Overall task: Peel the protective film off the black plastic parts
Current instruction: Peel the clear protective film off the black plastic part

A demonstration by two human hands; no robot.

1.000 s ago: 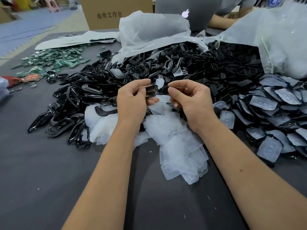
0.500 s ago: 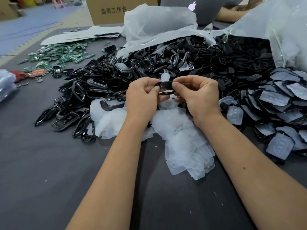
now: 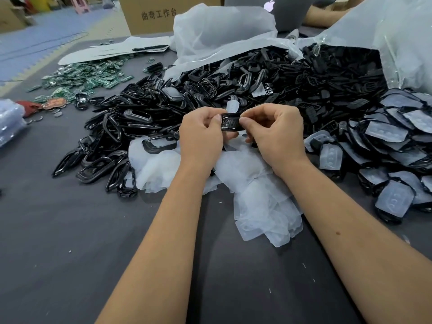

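Observation:
A small black plastic part (image 3: 230, 122) is held up between both hands above the table. My left hand (image 3: 202, 134) pinches its left end with thumb and fingers. My right hand (image 3: 274, 132) pinches its right end, fingers curled. Below the hands lies a heap of peeled translucent film pieces (image 3: 259, 197). A big pile of bare black frames (image 3: 131, 127) spreads to the left and behind. Black parts still covered with film (image 3: 395, 148) lie stacked at the right.
Green circuit boards (image 3: 86, 78) lie at the far left. Two clear plastic bags (image 3: 219, 31) spill parts at the back. A cardboard box (image 3: 159, 12) and a laptop (image 3: 287, 10) stand behind, with another person's arm (image 3: 327, 17). The dark grey table (image 3: 70, 253) extends toward me.
Both hands have lifted slightly with the part and turned it so its face with the button openings shows. The camera shifted a little to the left.

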